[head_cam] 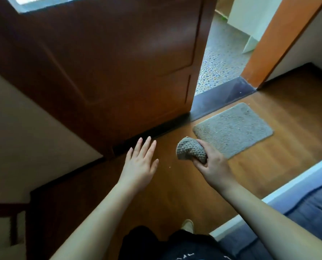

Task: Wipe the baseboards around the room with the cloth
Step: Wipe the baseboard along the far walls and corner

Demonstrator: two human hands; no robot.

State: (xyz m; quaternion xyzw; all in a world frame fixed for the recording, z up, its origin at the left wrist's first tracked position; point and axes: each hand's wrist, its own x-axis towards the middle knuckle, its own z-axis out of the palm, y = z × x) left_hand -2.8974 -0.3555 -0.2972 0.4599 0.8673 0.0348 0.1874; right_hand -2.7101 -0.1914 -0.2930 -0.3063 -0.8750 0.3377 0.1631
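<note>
My right hand (211,165) grips a bunched grey knitted cloth (189,150), held above the wooden floor beside the mat. To its left my left hand (141,163) is held out flat, fingers straight and spread, holding nothing, just short of the door's bottom edge. A dark baseboard (66,177) runs along the foot of the beige wall at the left, down toward the corner. Another dark baseboard (286,74) lines the wall at the far right, past the orange door frame.
A dark brown door (109,68) stands open ahead, and its bottom edge is close to my left hand. A grey mat (235,128) lies before the threshold (222,98). A bed with blue bedding (306,211) fills the lower right. Pebble flooring shows through the doorway.
</note>
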